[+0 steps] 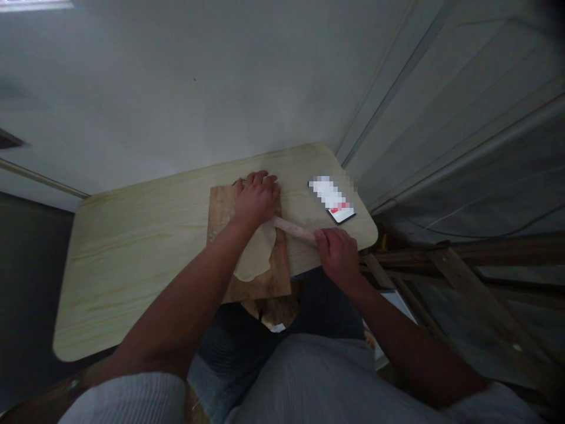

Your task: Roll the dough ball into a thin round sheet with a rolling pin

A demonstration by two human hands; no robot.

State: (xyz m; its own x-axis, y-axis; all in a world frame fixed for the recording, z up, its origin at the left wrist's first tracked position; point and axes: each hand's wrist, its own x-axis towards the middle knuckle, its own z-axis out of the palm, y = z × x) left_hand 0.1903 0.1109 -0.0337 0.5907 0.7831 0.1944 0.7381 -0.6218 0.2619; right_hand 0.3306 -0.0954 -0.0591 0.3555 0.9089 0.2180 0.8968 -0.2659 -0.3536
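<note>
A sheet of pale dough lies flat on a wooden board, its near edge uneven. Across the board's right side slants a light wooden rolling pin. My right hand is closed around the pin's near right end, just off the board. My left hand is over the far part of the board, its fingers stretched forward and a little apart. The pin's other end disappears beneath this left hand, and the palm is hidden. My left forearm covers part of the board and the dough's left side.
The board rests on a light wood-grain table with rounded corners. A phone with a lit, blurred screen lies on the right. A white wall stands behind the table. Wooden beams and cables are at the right.
</note>
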